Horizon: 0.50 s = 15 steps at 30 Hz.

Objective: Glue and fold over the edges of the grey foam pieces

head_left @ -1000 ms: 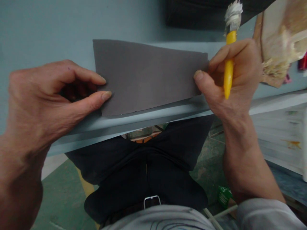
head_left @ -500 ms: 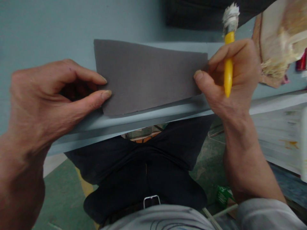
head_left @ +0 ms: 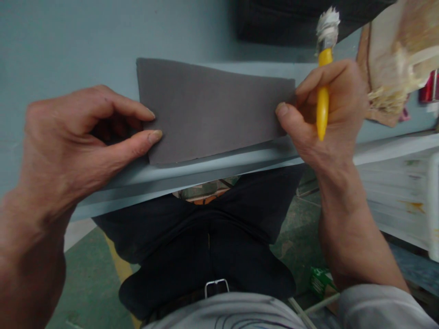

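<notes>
A flat dark grey piece of sheet material (head_left: 216, 114), wider at its left end than its right, is held just over the table's front edge. My left hand (head_left: 75, 137) pinches its left end between thumb and fingers. The thumb of my right hand (head_left: 332, 109) presses on the right end, with the fingers partly hidden behind it. Also tucked in my right hand is a brush with a yellow handle (head_left: 323, 105); its bristles, caked white, point up and away from me.
The light blue table top (head_left: 68, 41) spreads ahead. A black object (head_left: 295, 23) stands at the far side. To the right lies a glue-crusted brownish container (head_left: 394, 77) with a red item (head_left: 428, 89) beside it. A white crate (head_left: 398, 183) stands lower right.
Both hands hold the grey piece almost as before. The left hand has shifted slightly right, while the right hand and brush have shifted slightly left and down in view.
</notes>
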Tool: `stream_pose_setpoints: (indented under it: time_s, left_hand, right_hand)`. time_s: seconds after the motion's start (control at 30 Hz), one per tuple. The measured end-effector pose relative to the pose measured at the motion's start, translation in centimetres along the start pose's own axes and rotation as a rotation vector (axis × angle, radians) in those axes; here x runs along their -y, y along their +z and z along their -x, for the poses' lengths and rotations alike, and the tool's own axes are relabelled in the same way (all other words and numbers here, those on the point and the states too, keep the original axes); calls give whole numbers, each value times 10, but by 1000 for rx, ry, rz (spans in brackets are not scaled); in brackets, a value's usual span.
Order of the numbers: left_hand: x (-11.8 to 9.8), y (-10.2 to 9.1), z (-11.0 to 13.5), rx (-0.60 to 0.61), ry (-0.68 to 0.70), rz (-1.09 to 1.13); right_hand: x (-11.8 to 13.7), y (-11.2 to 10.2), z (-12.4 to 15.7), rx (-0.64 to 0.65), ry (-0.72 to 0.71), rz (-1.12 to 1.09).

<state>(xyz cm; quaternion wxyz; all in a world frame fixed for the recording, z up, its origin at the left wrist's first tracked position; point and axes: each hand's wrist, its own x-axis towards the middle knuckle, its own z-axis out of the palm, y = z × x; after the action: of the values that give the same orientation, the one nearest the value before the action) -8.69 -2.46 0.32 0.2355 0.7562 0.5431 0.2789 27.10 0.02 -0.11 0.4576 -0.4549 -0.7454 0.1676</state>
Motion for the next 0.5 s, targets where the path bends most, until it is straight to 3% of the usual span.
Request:
stream_pose_setpoints:
  time_s: [0.5]
  left_hand:
    - [4,-1,-1,3,46,-25]
  right_hand:
    - [1,-1,-1,7,-15,55]
